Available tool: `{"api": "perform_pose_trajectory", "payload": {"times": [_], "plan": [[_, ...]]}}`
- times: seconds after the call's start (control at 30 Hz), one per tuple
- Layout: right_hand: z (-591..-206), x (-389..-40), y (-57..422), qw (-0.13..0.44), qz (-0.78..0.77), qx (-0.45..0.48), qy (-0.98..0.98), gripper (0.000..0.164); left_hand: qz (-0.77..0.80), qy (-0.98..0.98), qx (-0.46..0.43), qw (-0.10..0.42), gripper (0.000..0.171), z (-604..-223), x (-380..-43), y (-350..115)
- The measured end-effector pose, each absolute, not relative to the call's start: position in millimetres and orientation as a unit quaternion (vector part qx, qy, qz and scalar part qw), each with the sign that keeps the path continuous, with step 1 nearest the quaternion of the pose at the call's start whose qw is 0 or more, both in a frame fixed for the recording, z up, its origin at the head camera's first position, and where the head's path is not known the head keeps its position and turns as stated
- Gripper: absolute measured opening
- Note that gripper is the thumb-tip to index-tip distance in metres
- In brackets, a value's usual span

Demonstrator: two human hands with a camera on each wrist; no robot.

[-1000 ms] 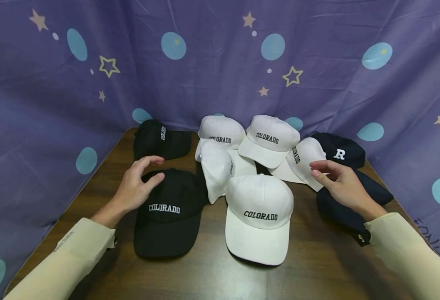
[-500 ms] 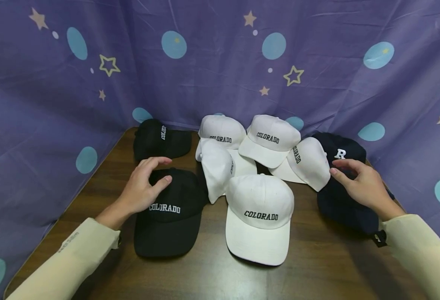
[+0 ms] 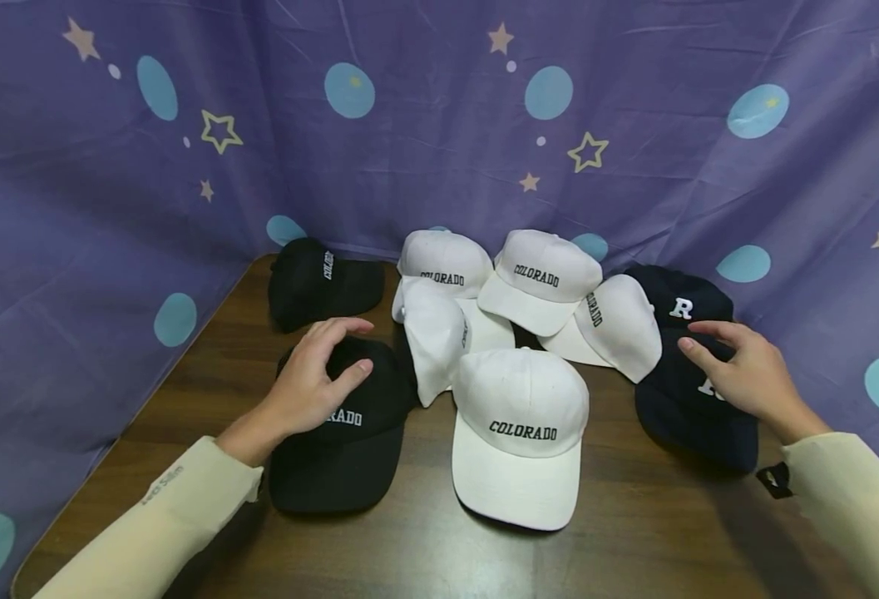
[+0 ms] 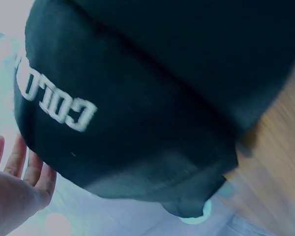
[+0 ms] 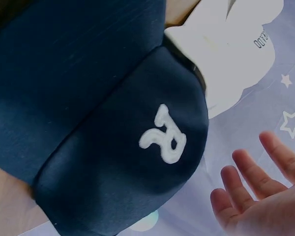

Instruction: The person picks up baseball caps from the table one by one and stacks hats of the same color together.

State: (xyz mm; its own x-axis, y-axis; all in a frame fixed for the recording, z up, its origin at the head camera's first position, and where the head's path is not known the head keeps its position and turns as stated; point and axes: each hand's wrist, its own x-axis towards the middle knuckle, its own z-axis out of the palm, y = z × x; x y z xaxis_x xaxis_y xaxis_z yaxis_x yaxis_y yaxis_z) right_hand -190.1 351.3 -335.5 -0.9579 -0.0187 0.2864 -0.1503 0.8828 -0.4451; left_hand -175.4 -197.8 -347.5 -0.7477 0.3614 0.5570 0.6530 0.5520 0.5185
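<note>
In the head view my left hand (image 3: 312, 383) hovers over the front black cap (image 3: 334, 474), fingers gently bent and thumb apart from them. The left wrist view shows that hand beside the crown, part of its white lettering visible, with nothing in its grasp. Over at the right, my right hand (image 3: 753, 374) is held above the front navy cap (image 3: 686, 416) and partly covers its white R. Fingers spread near the navy crown appear in the right wrist view, holding nothing. Between the hands, a white COLORADO cap (image 3: 521, 416) faces forward.
Behind it several white caps cluster, such as a back-row cap (image 3: 540, 279) and a sideways one (image 3: 622, 324). Another black cap (image 3: 319, 283) lies back left, another navy cap (image 3: 679, 291) back right. A purple star-patterned curtain (image 3: 439, 125) borders the wooden table (image 3: 424, 541).
Both hands have shifted to the right. The left now covers more of the black cap's lettering; the right has moved off the sideways white cap, uncovering part of the front navy cap's R.
</note>
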Motion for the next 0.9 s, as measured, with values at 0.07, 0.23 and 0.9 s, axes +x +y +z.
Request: {"api": "perform_pose_trajectory", "payload": {"times": [0.07, 0.23, 0.9], "plan": [[-337, -189, 354, 0.137, 0.234, 0.044, -0.962, 0.052, -0.368, -0.859, -0.300, 0.192, 0.043, -346, -174, -193], [-339, -188, 360, 0.143, 0.228, 0.040, -0.962, 0.052, -0.363, -0.858, -0.315, 0.181, 0.045, -344, -172, -182], [-339, -195, 389, 0.090, 0.203, 0.014, -0.975, 0.059, -0.350, -0.860, -0.341, 0.143, 0.048, -340, -170, -140]]}}
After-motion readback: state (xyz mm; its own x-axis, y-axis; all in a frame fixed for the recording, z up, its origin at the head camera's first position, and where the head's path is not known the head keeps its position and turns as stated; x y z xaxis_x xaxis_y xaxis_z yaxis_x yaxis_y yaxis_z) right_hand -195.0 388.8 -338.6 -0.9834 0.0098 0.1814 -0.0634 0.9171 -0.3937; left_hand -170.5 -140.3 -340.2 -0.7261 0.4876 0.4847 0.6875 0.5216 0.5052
